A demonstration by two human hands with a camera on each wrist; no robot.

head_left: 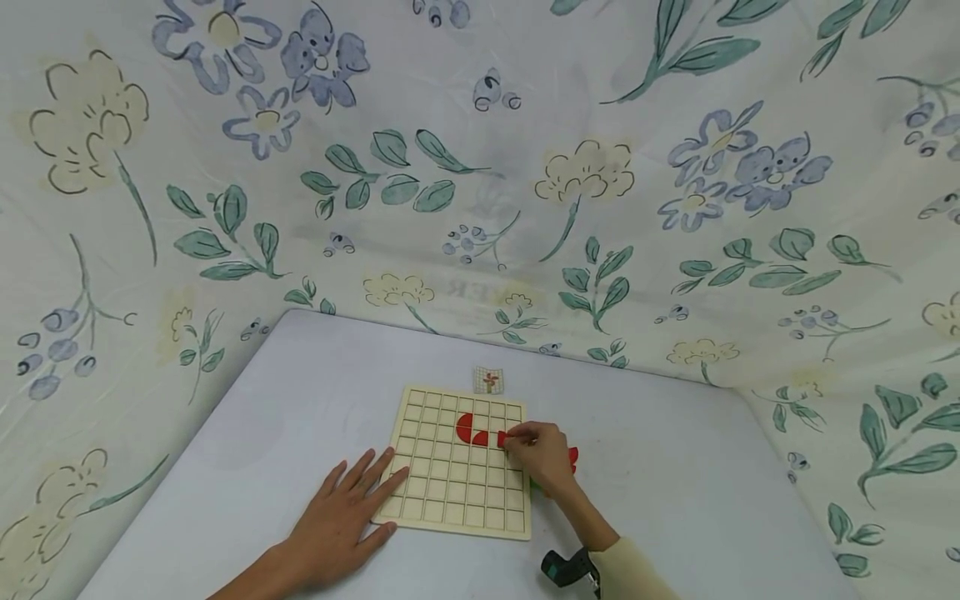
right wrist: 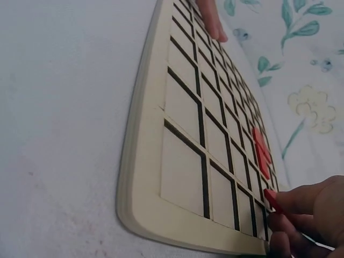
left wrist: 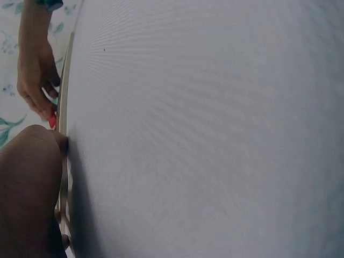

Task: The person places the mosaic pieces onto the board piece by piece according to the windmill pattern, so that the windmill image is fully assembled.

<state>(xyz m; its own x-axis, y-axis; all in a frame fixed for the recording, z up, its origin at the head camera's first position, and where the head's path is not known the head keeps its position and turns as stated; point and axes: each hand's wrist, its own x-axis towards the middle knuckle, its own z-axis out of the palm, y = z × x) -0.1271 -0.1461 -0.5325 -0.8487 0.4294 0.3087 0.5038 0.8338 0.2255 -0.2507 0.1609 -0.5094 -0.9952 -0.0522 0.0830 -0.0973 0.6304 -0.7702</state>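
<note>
A square wooden grid board point(head_left: 442, 532) lies on the white table, its surface cut into rows of square recesses. Several red pieces point(head_left: 465, 427) with curved edges sit in recesses in its upper right part. My right hand point(head_left: 542, 454) pinches a small red piece point(right wrist: 272, 201) between thumb and fingers, over cells near the board's right edge. At the board's left edge my left hand point(head_left: 341, 518) lies flat with fingers spread, fingertips on the rim and thumb by the near corner. The left wrist view shows mostly bare table.
A small picture card point(head_left: 489, 381) with a red pinwheel-like figure on a grid lies just beyond the board. More red pieces point(head_left: 573, 459) and something green lie right of the board, partly hidden by my right hand. Flowered cloth point(head_left: 480, 233) hangs behind the white table point(head_left: 660, 467).
</note>
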